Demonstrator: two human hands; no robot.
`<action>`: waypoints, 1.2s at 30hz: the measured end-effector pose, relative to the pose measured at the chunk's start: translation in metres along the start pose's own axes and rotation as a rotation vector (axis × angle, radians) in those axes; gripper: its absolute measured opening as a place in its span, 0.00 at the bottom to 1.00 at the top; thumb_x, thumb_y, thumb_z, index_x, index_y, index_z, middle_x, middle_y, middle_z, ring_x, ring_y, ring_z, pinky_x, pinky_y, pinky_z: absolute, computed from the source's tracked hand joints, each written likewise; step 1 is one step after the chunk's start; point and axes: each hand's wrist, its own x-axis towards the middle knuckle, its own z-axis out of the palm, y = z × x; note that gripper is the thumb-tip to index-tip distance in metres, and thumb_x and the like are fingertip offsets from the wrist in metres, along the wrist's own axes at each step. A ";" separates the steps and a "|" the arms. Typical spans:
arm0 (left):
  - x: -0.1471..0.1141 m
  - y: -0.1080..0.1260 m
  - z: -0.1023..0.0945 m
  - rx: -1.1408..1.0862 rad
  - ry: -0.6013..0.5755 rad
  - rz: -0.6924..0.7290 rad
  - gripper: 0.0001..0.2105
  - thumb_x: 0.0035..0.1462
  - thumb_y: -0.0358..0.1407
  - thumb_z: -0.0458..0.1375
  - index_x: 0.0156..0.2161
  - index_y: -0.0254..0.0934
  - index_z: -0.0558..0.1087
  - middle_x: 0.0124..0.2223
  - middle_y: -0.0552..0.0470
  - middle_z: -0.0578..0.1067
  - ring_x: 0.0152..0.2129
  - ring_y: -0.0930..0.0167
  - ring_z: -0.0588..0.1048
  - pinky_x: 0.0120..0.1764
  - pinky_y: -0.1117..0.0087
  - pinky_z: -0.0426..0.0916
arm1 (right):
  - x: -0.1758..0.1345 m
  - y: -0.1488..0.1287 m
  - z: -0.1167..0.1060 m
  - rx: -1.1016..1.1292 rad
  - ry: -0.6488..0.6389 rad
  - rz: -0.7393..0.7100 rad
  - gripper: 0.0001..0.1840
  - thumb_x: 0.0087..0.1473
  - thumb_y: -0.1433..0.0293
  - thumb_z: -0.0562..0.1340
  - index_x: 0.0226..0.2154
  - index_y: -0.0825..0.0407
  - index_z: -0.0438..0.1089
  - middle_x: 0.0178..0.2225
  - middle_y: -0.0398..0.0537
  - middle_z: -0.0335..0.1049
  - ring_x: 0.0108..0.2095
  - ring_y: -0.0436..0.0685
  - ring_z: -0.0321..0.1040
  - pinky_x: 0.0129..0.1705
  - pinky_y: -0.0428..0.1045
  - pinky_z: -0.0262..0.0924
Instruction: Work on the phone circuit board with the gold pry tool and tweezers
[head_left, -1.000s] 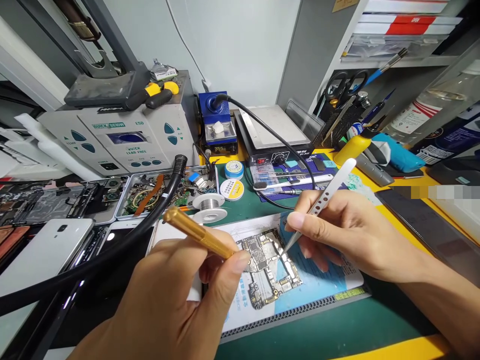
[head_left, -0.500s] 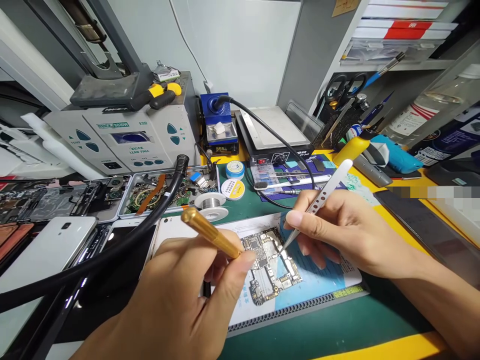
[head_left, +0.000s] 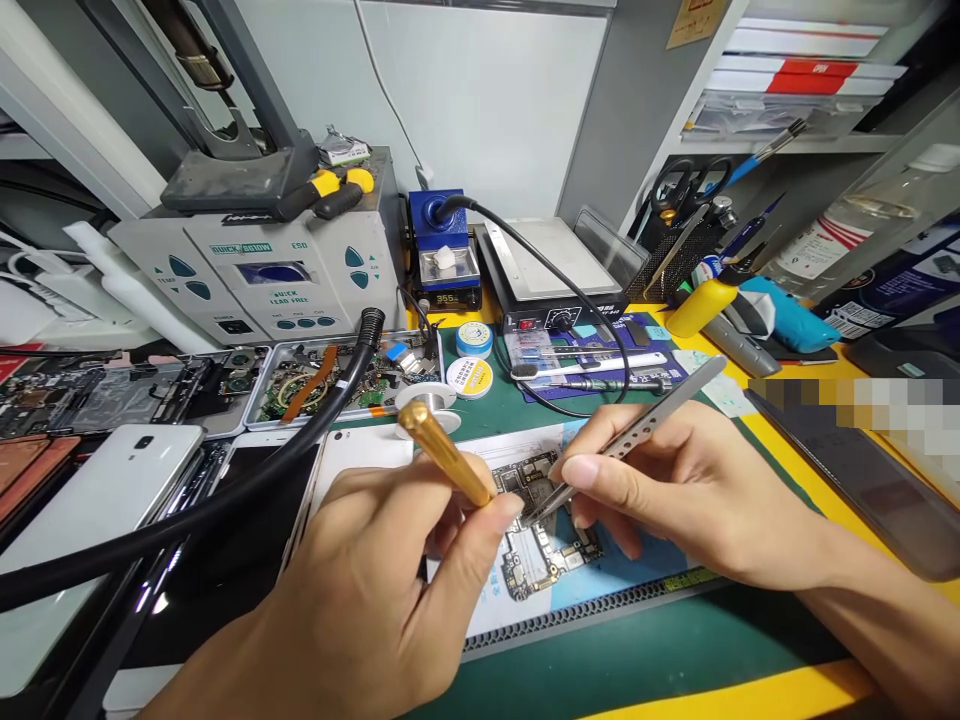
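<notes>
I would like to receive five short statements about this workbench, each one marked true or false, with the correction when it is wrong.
1. The left hand holds a gold-coloured tool. True.
2. The right hand holds scissors. False: it holds metal tweezers.
3. The circuit board lies on a white and blue pad. True.
4. The thick black hose is in the right half of the picture. False: it runs through the left half.
5. A white brush lies in front of the box with the red switch. True.

Grey station (head_left: pixel 322 290), display dark blue; scissors (head_left: pixel 695 197) in mesh holder (head_left: pixel 664 240); yellow bottle (head_left: pixel 705 303) near.
</notes>
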 end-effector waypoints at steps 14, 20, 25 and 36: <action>-0.002 -0.005 0.003 -0.114 0.011 0.105 0.04 0.65 0.33 0.56 0.36 0.39 0.67 0.30 0.58 0.77 0.21 0.78 0.73 0.33 0.75 0.69 | -0.003 0.004 0.005 -0.051 -0.061 -0.048 0.12 0.61 0.61 0.66 0.34 0.53 0.77 0.27 0.44 0.74 0.22 0.48 0.67 0.22 0.43 0.62; -0.001 -0.004 0.003 -0.155 0.015 0.136 0.01 0.64 0.31 0.57 0.39 0.38 0.68 0.30 0.58 0.76 0.23 0.77 0.74 0.34 0.75 0.69 | -0.003 0.004 0.004 -0.047 -0.064 -0.054 0.12 0.61 0.61 0.67 0.35 0.53 0.77 0.27 0.45 0.74 0.22 0.49 0.66 0.21 0.44 0.62; 0.000 -0.004 0.004 -0.170 0.006 0.150 0.02 0.65 0.30 0.57 0.38 0.38 0.68 0.33 0.55 0.78 0.25 0.76 0.75 0.32 0.72 0.68 | -0.002 0.005 0.004 -0.041 -0.072 -0.057 0.11 0.60 0.62 0.67 0.34 0.53 0.77 0.27 0.44 0.74 0.22 0.48 0.66 0.22 0.44 0.62; 0.002 -0.001 0.005 -0.170 0.003 0.175 0.03 0.64 0.29 0.57 0.38 0.37 0.68 0.34 0.54 0.78 0.27 0.74 0.76 0.30 0.71 0.67 | -0.003 0.006 0.004 -0.030 -0.088 -0.081 0.11 0.61 0.62 0.66 0.36 0.54 0.77 0.26 0.45 0.72 0.22 0.48 0.64 0.21 0.44 0.59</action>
